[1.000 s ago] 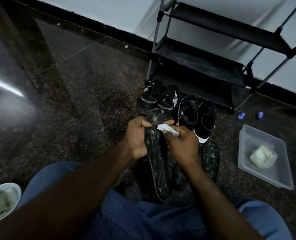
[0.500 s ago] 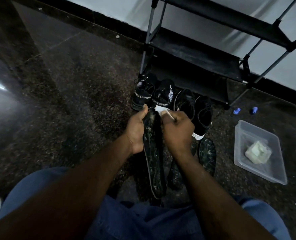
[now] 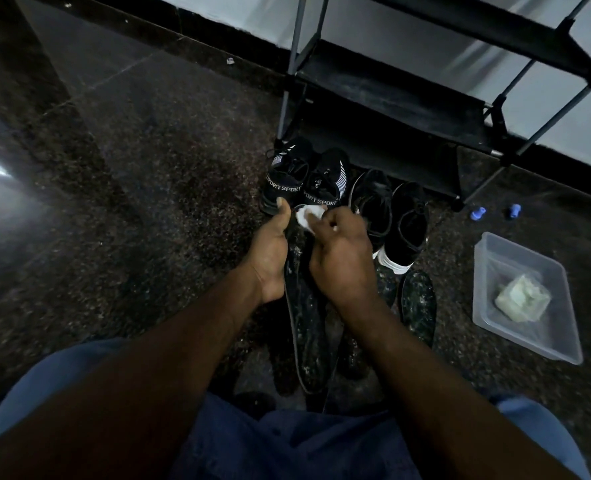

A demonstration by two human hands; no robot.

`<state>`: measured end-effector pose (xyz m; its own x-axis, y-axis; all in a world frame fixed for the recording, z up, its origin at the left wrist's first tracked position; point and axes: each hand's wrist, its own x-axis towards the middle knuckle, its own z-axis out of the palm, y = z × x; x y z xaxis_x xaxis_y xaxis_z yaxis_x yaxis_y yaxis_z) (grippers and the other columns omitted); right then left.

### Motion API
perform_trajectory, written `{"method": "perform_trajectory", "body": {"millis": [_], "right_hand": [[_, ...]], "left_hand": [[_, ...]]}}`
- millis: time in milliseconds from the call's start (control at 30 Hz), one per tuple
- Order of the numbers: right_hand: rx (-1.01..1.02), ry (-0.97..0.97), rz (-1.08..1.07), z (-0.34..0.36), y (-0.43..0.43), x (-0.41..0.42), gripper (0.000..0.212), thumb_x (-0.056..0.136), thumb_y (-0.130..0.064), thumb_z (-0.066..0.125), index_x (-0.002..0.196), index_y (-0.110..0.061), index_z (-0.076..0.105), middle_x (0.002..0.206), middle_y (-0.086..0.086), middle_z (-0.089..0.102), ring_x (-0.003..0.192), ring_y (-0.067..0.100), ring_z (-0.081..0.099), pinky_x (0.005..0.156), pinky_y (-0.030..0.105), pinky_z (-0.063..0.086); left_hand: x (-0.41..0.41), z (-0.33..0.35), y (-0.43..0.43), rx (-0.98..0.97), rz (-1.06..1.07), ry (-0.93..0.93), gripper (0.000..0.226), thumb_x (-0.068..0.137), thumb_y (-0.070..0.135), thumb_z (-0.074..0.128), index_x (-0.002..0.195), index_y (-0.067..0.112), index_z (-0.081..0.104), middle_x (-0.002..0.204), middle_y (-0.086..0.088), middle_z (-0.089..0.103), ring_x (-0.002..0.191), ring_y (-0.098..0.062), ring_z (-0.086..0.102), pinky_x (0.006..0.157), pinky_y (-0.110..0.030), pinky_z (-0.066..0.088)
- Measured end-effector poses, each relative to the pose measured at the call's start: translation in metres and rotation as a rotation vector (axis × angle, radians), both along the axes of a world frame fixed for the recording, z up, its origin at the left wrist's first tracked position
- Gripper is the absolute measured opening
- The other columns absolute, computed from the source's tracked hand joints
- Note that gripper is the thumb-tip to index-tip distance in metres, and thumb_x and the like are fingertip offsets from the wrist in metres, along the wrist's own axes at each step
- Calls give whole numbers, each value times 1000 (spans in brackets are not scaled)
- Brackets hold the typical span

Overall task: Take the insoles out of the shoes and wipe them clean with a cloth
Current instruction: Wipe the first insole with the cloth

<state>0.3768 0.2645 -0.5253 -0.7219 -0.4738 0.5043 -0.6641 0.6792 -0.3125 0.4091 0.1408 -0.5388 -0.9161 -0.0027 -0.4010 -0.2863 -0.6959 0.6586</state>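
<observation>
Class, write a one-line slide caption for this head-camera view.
Left hand holds a dirty insole while the right hand presses a white cloth to its far end, four black shoes beyond.

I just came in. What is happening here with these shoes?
A person is wiping a dirty insole. The left hand grips it near its top end, while the right hand holds a white cloth against its tip. Two pairs of black shoes stand before a shoe rack, a second speckled insole lies on the floor, and a clear tub holds another cloth.
</observation>
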Motion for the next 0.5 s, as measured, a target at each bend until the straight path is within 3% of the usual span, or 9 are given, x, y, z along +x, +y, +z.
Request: {"method": "perform_trajectory", "body": {"millis": [67, 233, 367, 500], "right_hand": [[-29, -32, -69, 0, 2, -3, 42, 82, -3, 56, 119, -9, 75, 99, 13, 59, 88, 34, 56, 72, 42, 53], [24, -60, 124, 3, -11, 17, 50, 87, -17, 41, 124, -10, 73, 99, 12, 60, 90, 32, 56, 75, 40, 51], [16, -34, -36, 3, -7, 5, 57, 81, -15, 36, 125, -11, 73, 104, 14, 60, 91, 34, 56, 76, 41, 53], [94, -64, 103, 3, -13, 20, 55, 85, -18, 37, 128, -10, 71, 104, 17, 59, 91, 35, 56, 75, 39, 49]], "left_hand": [[0, 0, 1, 9, -26, -1, 86, 97, 79, 26, 141, 15, 62, 138, -18, 65, 131, -33, 61, 105, -46, 49], [-2, -6, -3, -4, 35, -8, 80, 99, 77, 25, 142, 21, 62, 142, -16, 63, 135, -32, 58, 116, -47, 42], [-1, -3, 0, 4, 3, -11, 81, 98, 77, 25, 138, 19, 65, 135, -14, 68, 128, -30, 64, 103, -43, 50], [-2, -5, -3, -13, 46, -19, 81, 99, 77, 23, 143, 20, 61, 140, -14, 64, 134, -30, 59, 113, -43, 44]]}}
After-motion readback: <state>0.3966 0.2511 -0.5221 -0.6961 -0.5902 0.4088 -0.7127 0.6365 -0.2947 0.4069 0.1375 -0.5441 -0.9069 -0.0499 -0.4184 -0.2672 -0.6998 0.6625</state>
